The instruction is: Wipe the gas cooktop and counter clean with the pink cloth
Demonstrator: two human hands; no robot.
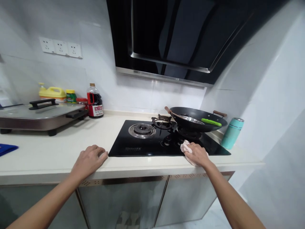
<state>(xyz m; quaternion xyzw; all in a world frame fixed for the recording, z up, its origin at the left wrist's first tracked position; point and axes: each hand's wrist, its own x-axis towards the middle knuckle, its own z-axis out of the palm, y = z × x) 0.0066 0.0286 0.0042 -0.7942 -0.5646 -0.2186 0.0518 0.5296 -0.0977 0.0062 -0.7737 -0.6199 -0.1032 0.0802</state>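
Observation:
My right hand [197,154] is closed on a crumpled pale cloth [186,147], pressed to the front of the black glass gas stove [152,149] beside the control knobs [167,140]. My left hand [91,160] rests on the cream countertop [59,156] by the stove's front left corner, its fingers loosely bent and nothing seen in them. The left burner [142,130] is uncovered. A dark pot stand [163,122] sits behind the knobs. Over the right burner stands a black wok [197,126], holding a shiny metal lid [188,119] and a bright green-handled utensil [211,122].
A turquoise bottle [232,133] stands right of the stove. To the left are a lidded electric pan [43,119], a soy sauce bottle [95,103], a yellow jug [52,93] and a blue cloth [7,149]. A black range hood [166,38] slants overhead.

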